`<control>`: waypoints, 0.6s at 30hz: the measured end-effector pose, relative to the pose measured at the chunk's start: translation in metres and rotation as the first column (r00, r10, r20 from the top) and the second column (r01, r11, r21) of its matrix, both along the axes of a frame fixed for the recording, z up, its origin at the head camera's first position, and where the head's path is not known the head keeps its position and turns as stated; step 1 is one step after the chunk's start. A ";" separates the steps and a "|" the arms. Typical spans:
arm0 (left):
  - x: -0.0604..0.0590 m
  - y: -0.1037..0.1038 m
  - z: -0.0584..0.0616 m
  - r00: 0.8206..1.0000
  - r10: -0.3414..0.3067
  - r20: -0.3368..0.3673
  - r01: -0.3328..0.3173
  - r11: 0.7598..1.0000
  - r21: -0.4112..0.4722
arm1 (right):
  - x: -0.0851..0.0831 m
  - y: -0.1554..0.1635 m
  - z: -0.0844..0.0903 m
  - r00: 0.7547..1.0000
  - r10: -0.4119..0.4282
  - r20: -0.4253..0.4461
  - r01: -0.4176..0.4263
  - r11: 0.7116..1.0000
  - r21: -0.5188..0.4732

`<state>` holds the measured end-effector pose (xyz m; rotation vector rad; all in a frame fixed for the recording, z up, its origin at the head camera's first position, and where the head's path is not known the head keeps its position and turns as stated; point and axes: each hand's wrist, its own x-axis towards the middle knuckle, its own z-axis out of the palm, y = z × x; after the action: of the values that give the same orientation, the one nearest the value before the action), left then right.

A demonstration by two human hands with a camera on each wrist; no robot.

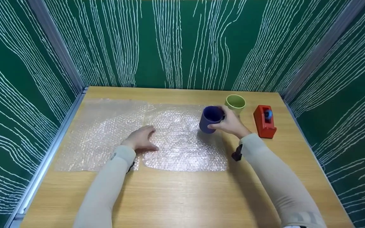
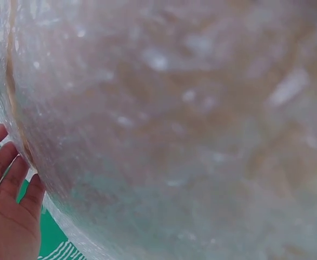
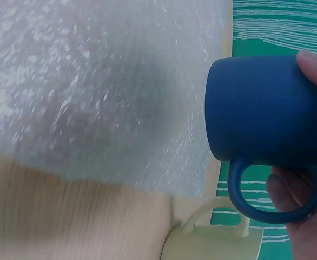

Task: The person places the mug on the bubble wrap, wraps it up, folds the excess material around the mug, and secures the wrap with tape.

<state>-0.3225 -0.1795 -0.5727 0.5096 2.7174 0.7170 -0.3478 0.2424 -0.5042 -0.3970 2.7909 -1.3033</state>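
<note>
My right hand (image 1: 230, 123) grips a dark blue mug (image 1: 211, 118) by its handle side, at the right edge of a bubble wrap sheet (image 1: 182, 139). In the right wrist view the blue mug (image 3: 261, 111) hangs tilted above the wrap (image 3: 93, 86), with fingers (image 3: 302, 216) at its handle. My left hand (image 1: 141, 139) lies flat with straight fingers on the wrap, where a second sheet (image 1: 103, 129) overlaps. The left wrist view shows blurred bubble wrap (image 2: 174, 124) and my open palm (image 2: 7, 211).
A light green mug (image 1: 235, 104) stands just behind the blue one, also seen as a pale mug (image 3: 212, 241) in the right wrist view. A red tape dispenser (image 1: 264, 121) sits to the right. The wooden table (image 1: 182, 196) is boxed in by green walls.
</note>
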 end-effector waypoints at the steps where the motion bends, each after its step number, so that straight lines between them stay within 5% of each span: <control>1: 0.000 0.000 0.000 1.000 -0.001 -0.001 0.001 1.000 0.002 | -0.001 -0.002 0.001 1.000 -0.002 0.002 0.002 1.000 0.003; 18: -0.001 0.001 -0.002 1.000 -0.010 -0.012 0.010 1.000 -0.013 | -0.006 -0.036 0.009 0.999 0.047 -0.011 -0.047 0.997 -0.068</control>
<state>-0.3231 -0.1787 -0.5745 0.5259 2.7272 0.6960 -0.3540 0.2068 -0.4953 -0.4699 2.7329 -1.3928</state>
